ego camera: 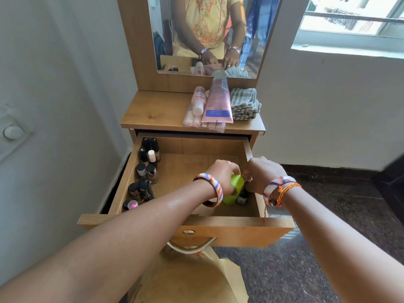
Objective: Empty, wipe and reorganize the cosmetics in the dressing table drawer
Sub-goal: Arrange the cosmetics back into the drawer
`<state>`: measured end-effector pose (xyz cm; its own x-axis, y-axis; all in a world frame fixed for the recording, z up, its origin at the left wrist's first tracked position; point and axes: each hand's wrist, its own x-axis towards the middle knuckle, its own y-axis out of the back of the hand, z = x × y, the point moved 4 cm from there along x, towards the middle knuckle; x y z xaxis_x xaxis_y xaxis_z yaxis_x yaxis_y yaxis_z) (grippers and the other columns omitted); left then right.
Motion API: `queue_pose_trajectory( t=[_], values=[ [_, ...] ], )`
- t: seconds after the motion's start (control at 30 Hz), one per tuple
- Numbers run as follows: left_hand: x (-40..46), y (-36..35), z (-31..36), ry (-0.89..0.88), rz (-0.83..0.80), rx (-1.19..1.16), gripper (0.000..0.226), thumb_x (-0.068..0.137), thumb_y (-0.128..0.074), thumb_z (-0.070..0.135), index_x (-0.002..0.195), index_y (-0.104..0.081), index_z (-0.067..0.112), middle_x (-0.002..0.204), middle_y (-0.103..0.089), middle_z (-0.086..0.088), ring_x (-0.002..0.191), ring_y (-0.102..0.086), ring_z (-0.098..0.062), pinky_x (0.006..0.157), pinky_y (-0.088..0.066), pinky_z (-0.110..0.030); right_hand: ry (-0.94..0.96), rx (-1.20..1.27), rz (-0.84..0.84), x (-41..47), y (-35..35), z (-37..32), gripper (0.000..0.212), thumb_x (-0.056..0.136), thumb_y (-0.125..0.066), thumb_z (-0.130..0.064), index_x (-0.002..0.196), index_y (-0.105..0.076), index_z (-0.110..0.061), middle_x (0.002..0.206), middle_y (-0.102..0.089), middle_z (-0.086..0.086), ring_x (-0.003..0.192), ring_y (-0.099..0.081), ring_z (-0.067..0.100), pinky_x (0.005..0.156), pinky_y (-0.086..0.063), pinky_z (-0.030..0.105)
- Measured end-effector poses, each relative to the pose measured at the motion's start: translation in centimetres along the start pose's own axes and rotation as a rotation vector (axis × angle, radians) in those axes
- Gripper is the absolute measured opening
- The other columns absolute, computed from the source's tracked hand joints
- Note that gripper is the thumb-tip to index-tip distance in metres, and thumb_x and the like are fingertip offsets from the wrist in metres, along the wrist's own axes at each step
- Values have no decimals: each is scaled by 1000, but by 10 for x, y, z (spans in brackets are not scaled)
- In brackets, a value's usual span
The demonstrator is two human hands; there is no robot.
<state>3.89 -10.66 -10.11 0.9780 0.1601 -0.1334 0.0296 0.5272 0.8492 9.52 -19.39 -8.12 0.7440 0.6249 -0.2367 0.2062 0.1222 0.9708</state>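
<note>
The wooden drawer [236, 228] of the dressing table is pulled out. My left hand [223, 173] grips a lime-green bottle [235, 189] standing in the drawer's front right corner. My right hand [264, 173] is beside it, fingers curled round the top of a small dark bottle [242, 196] against the right wall. Several nail polish bottles [145, 171] line the drawer's left side. On the tabletop [153, 110] lie a pink tube [218, 101], a small pink bottle [199, 101], a clear pouch [192, 121] and a folded grey striped cloth [244, 103].
A mirror [207, 33] rises behind the tabletop and reflects a person's hands. A white wall stands to the left, a window [354, 20] to the upper right. Dark speckled floor [306, 270] lies on the right.
</note>
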Motion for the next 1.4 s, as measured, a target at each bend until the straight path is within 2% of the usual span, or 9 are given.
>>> queue_pose_trajectory(
  t=[0.1, 0.3, 0.47, 0.6, 0.97, 1.1, 1.2, 1.3, 1.4],
  values=[
    [20, 11, -9, 67, 111, -78, 40, 77, -72, 9, 116, -65, 12, 117, -65, -9, 109, -59, -25, 85, -46, -25, -40, 41, 70, 25, 3, 4, 25, 81, -64, -21, 106, -69, -18, 108, -66, 8, 97, -63, 27, 75, -51, 30],
    [59, 19, -25, 176, 278, -233, 39, 80, -67, 5, 119, -63, 10, 120, -64, -12, 113, -57, -27, 91, -43, -25, -97, 56, 205, 65, 7, 7, 23, 83, -60, -14, 103, -70, -18, 104, -66, 12, 95, -64, 32, 76, -50, 31],
    [75, 16, -31, 183, 359, -204, 33, 84, -64, 7, 117, -61, 8, 118, -61, -16, 108, -58, -29, 78, -39, -23, -116, 32, 337, 79, 1, 10, 25, 86, -55, -14, 106, -69, -21, 107, -68, 9, 98, -64, 31, 74, -48, 31],
    [78, 14, -31, 192, 373, -182, 39, 86, -61, 8, 125, -55, 8, 126, -55, -19, 113, -55, -32, 89, -43, -30, -115, 53, 400, 87, -3, 10, 25, 87, -52, -12, 105, -69, -18, 109, -67, 6, 105, -60, 29, 78, -43, 31],
    [59, 29, -27, 225, 214, -97, 44, 86, -63, 13, 126, -48, 1, 126, -55, -18, 116, -54, -31, 90, -44, -31, -149, 145, 465, 74, -1, 11, 23, 87, -54, -15, 106, -67, -20, 111, -67, 1, 108, -55, 26, 84, -41, 31],
    [37, 66, -19, 100, 207, -140, 21, 85, -63, 13, 104, -69, 5, 106, -69, -11, 92, -65, -20, 81, -51, -24, -158, 190, 530, 55, 17, 5, 21, 86, -55, -19, 102, -69, -20, 108, -66, 3, 107, -55, 27, 81, -41, 32],
    [28, 108, -19, 105, 438, -311, 12, 86, -61, 14, 88, -71, 7, 91, -69, -13, 59, -63, -17, 53, -55, -22, -163, 247, 635, 45, 38, -3, 18, 87, -55, -23, 95, -71, -17, 104, -67, 4, 103, -56, 27, 75, -37, 30],
    [35, 141, -33, 177, 718, -205, 18, 87, -62, 22, 91, -69, 7, 98, -71, -7, 80, -64, -18, 64, -43, -20, -116, 294, 724, 42, 55, -14, 18, 86, -57, -25, 94, -71, -19, 103, -68, 2, 104, -57, 27, 76, -39, 30],
    [54, 147, -50, 346, 661, -141, 47, 91, -54, 43, 99, -66, -1, 106, -68, -18, 98, -63, -32, 69, -39, -29, -85, 352, 750, 43, 62, -24, 18, 86, -59, -29, 96, -72, -21, 105, -68, 2, 107, -56, 25, 77, -42, 30]
  ],
)
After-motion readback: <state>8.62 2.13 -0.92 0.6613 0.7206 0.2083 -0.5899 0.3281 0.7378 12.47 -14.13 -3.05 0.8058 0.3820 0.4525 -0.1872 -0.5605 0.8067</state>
